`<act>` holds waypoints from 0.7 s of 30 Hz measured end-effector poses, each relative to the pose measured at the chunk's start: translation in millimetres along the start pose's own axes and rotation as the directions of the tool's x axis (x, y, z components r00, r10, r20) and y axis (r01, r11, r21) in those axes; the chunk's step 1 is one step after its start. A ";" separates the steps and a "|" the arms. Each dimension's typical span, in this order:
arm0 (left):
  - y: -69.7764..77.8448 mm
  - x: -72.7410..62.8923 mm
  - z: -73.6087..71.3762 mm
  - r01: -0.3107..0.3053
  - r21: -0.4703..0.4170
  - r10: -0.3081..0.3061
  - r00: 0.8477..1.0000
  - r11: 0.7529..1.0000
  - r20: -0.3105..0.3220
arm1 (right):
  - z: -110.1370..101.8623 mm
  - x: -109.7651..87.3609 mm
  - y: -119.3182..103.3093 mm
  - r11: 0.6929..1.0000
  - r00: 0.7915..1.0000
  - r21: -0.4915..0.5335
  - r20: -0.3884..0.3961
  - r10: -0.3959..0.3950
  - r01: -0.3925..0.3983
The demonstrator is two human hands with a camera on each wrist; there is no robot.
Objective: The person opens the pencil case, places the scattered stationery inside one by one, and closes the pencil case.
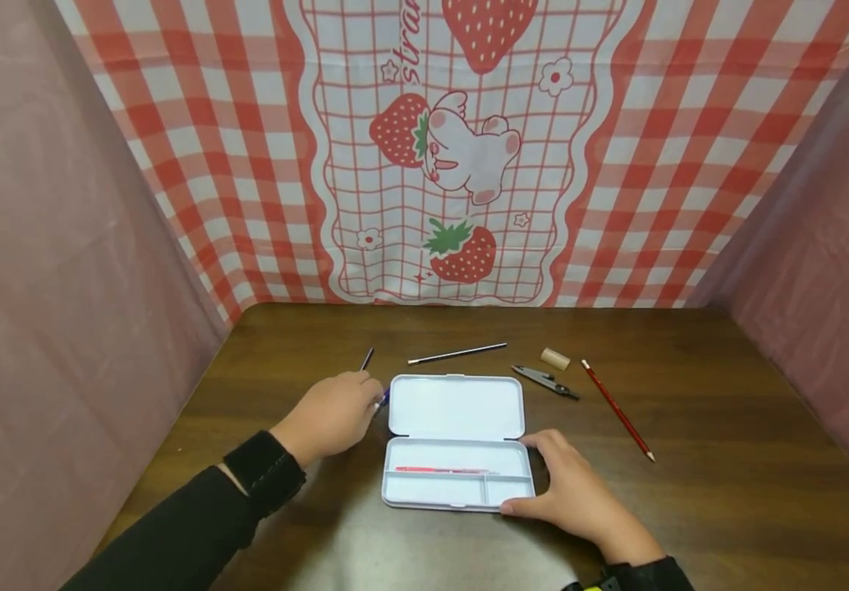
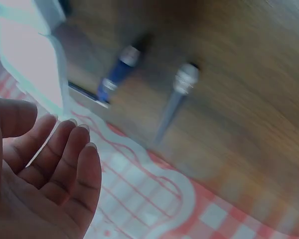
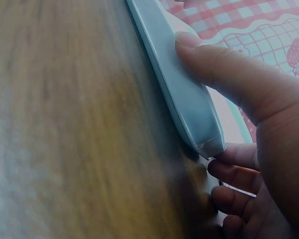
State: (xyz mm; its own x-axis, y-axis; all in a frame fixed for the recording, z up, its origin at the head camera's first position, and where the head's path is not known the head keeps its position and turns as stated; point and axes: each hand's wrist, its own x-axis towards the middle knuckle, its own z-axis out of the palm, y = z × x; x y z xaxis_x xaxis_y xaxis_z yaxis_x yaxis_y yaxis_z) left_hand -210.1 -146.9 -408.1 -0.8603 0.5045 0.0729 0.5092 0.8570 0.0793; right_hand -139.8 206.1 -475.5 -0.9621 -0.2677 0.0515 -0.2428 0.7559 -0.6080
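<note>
"Two hands were out; what did each one hold?"

"My right hand (image 1: 568,492) gripped the right end of a shallow, white, rectangular hinged case (image 1: 432,490), thumb on the near edge, fingers curled at the far side. I suppose that steadied it. My left hand (image 1: 336,413) held nothing that I could see: its fingers lay side by side, softly curved, the thumb apart."

"And near those left fingers?"

"A blue pen (image 1: 384,398) lay just beside the fingertips, between them and the white, round-cornered lid (image 1: 456,406). A slim grey stick (image 1: 367,359) lay just beyond my knuckles. The hand hung close over them, probably because both were within easy reach."

"Why was the lid laid back?"

"It left the compartments bare, I'd judge. Left of my right thumb, a thin red pen (image 1: 432,470) lay along the divider, which suited its length."

"What about textures?"

"The case looked smooth and hard under my thumb, glossy at the edge; plastic or metal, I couldn't tell. Past my right fingers lay a silvery metal compass (image 1: 545,381), a tan cylindrical block (image 1: 555,359) with a dull surface, and a straight red pencil (image 1: 618,410), on brown, wood-grained tabletop (image 1: 727,492)."
</note>
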 end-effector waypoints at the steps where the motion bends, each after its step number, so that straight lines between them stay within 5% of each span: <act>1: -4.5 0.8 0.2 0.029 -0.015 -0.029 0.999 0.999 0.013 | 0.5 -0.1 0.0 1.000 1.000 0.002 -0.002 0.000 0.000; 11: -44.8 6.6 15.1 0.162 -0.051 -0.159 0.986 0.986 0.056 | 1.8 -0.3 -0.8 1.000 1.000 0.007 0.004 0.004 -0.004; 21: -51.7 14.9 21.0 0.220 -0.061 -0.216 0.974 0.974 0.067 | -1.4 2.0 -1.3 1.000 1.000 -0.002 0.008 0.004 -0.004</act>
State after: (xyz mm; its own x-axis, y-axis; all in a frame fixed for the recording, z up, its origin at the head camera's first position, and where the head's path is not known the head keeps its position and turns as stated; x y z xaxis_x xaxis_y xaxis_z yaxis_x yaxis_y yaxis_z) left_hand -249.7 -181.4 -432.0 -0.9494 0.3137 -0.0125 0.3081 0.9388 0.1538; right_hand -141.6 205.4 -473.5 -0.9621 -0.2694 0.0427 -0.2392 0.7583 -0.6064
